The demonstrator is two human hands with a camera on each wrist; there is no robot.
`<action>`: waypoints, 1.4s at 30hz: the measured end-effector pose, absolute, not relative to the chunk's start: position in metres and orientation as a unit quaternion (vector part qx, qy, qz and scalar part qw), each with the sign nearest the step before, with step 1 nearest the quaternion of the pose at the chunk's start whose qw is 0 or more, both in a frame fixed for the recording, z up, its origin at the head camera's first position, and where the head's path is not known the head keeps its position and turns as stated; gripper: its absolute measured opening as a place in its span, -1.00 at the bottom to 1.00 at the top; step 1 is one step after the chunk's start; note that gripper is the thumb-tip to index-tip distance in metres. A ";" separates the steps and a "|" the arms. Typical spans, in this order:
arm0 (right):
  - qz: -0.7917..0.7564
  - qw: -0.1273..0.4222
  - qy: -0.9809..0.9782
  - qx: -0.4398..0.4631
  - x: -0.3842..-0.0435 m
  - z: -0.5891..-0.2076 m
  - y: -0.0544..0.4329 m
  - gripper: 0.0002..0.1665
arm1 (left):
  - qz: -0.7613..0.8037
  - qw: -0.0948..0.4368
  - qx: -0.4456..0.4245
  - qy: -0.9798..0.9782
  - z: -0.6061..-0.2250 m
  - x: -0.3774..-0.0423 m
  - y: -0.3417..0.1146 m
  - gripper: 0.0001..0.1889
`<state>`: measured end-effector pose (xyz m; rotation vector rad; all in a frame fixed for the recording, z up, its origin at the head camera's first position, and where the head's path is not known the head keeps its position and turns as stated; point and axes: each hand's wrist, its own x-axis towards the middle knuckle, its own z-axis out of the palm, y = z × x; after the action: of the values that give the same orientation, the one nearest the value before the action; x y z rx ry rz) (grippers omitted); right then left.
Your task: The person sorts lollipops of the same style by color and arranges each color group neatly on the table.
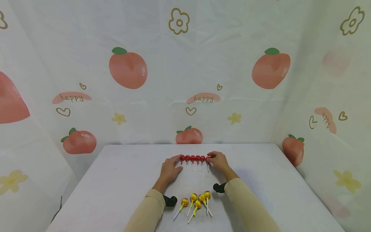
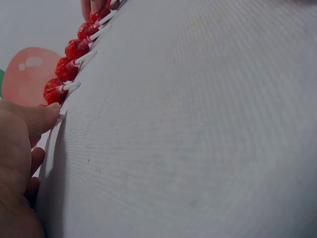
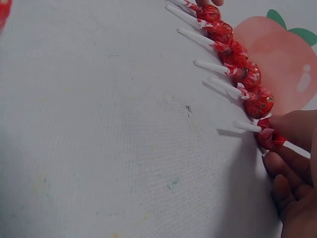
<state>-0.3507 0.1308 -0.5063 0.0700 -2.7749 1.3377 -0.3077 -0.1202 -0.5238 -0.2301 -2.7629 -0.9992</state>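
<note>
Several red lollipops lie side by side in a row, sticks toward me. At the row's left end is my left hand, its fingertips against the leftmost red lollipop and its thumb lower down by the stick. That lollipop is mostly hidden by the thumb in the left wrist view, where the left hand shows at the edge. With thumb and fingers, my right hand pinches the rightmost red lollipop. A small gap separates it from its neighbour in the head view.
Several yellow lollipops lie loosely on the white table nearer to me, between my forearms, some sticks crossing. Black wrist cameras jut inward from both sleeves. A white curtain with fruit prints stands behind the table's far edge.
</note>
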 end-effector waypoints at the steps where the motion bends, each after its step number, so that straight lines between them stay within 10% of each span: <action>1: 0.434 0.031 -0.900 0.022 -0.351 -0.506 0.131 -0.75 | -0.337 0.099 -0.078 -0.933 -0.524 -0.308 -0.120 -0.44; 42: 0.350 0.051 -0.935 0.041 -0.351 -0.508 0.113 -0.76 | -0.336 0.099 -0.073 -0.934 -0.523 -0.307 -0.120 -0.43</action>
<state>-0.3513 0.1129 -0.5075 0.1250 -2.8452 1.0641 -0.3073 -0.1201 -0.5232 -0.2151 -2.7620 -0.9930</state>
